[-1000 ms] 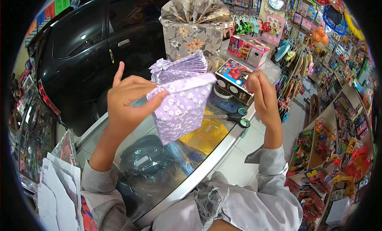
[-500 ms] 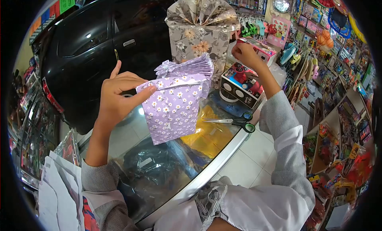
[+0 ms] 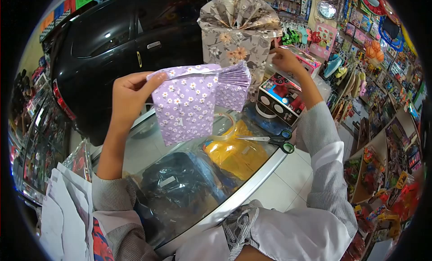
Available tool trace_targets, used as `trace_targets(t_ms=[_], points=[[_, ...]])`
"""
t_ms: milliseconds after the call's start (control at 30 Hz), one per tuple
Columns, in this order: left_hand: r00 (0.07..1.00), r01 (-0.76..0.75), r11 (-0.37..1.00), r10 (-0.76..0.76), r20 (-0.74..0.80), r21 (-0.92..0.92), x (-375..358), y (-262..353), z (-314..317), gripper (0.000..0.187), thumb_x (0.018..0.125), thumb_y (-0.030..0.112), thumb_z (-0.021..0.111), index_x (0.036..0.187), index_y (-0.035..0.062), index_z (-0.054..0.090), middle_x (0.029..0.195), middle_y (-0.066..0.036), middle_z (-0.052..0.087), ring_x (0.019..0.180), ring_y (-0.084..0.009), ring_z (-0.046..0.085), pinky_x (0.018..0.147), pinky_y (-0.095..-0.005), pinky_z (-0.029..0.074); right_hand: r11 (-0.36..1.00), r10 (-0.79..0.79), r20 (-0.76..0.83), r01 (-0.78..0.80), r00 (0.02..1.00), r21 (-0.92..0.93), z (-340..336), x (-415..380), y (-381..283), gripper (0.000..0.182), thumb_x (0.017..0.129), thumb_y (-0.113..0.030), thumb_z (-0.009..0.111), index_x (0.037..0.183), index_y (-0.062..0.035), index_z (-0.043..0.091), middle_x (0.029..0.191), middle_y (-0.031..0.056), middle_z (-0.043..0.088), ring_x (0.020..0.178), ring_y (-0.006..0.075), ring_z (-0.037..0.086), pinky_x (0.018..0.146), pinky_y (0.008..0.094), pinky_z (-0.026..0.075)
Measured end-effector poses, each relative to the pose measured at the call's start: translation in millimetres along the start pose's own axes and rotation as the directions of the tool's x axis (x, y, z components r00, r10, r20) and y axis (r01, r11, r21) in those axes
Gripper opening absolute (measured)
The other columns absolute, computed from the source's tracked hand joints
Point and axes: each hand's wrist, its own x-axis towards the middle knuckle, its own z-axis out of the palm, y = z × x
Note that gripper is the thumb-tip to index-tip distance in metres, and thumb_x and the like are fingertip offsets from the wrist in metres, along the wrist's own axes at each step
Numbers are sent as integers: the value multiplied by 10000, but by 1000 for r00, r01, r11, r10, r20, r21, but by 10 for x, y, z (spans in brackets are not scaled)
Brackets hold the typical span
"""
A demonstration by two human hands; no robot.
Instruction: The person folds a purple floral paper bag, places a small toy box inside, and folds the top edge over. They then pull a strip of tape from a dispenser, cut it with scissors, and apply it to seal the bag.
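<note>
My left hand [image 3: 132,94] pinches the top left corner of a purple daisy-print wrapped gift [image 3: 184,110], held upright above the glass counter. A second purple wrapped gift [image 3: 231,92] with a pleated fan top stands behind it, partly hidden. My right hand [image 3: 288,60] has its fingers pressed together beside the right edge of a tall grey floral wrapped gift [image 3: 234,47]; what they hold, if anything, cannot be made out. Scissors [image 3: 270,138] with black and green handles lie on the counter near a roll of clear tape [image 3: 227,128].
A black box with pictures [image 3: 279,99] and a pink box [image 3: 306,60] stand at the counter's right. Bagged yellow cloth [image 3: 238,153] and bagged dark cloth [image 3: 175,180] show below. A black car [image 3: 103,54] is behind; loaded shelves [image 3: 391,139] line the right.
The purple gift in my left hand has shifted left and slightly up, exposing the tape roll and more of the gift behind. My right hand stays by the tall gift; the view has shifted slightly.
</note>
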Motion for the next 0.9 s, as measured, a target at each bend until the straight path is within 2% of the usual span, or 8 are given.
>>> trace_targets(t_ms=[100,167,300,433,500,733,833,900], points=[[999,48,999,-48,-11,22,-5,-52,46,169,806,93,678,897,-49,675,749,-50,657,631,-52,569,571,-167,431,977,209,-25,-208,978,51,-256,-173,-401,194,802,-88,569,974,-12,615,722,53,611,645,110,582,567,229,446],[1000,26,998,-26,2,-55,-54,0,138,165,811,96,676,896,-45,678,734,-48,655,615,-40,562,544,-157,423,921,125,12,-121,992,371,-330,-407,-957,205,840,-119,572,1018,-22,602,796,21,612,704,89,569,588,230,439],[995,34,997,-27,94,-67,-161,79,298,157,811,101,681,898,-30,682,704,-32,642,583,-24,535,515,-143,411,740,9,52,-42,999,671,-136,-766,-2006,293,879,-208,597,1118,-40,582,939,16,626,825,82,569,672,218,450],[982,-91,996,94,164,-26,-255,27,419,146,810,80,679,892,-40,676,775,-42,649,646,-40,556,579,-158,436,726,-119,67,41,991,686,80,-906,-2163,257,835,-163,647,1052,-25,631,900,30,654,775,77,588,653,205,457],[966,-16,998,33,255,-68,-234,8,373,170,808,98,685,903,-42,676,793,-60,664,692,-61,587,625,-182,462,757,-122,118,16,985,653,39,-986,-2188,216,808,-141,675,989,-24,666,851,25,661,725,74,593,623,201,458],[873,-79,997,82,481,-26,-143,19,149,211,777,44,680,965,-48,658,908,-131,662,791,-128,614,719,-245,480,846,-179,-57,183,982,500,42,-1161,-2287,196,780,-86,675,966,-27,687,841,61,694,743,103,634,676,234,490],[935,-189,973,219,278,-133,-254,240,367,221,745,26,684,952,-50,662,938,-138,657,818,-159,623,757,-270,477,843,-160,-94,185,983,504,107,-1195,-2299,174,771,-79,682,934,-17,683,850,58,686,753,105,625,694,238,483],[938,-221,975,216,271,-12,-313,315,411,232,712,46,712,928,-29,674,906,-121,666,814,-153,627,744,-259,469,819,-154,-117,193,981,541,166,-1188,-2307,159,764,-71,685,908,-6,669,849,55,674,765,104,612,709,238,474]])
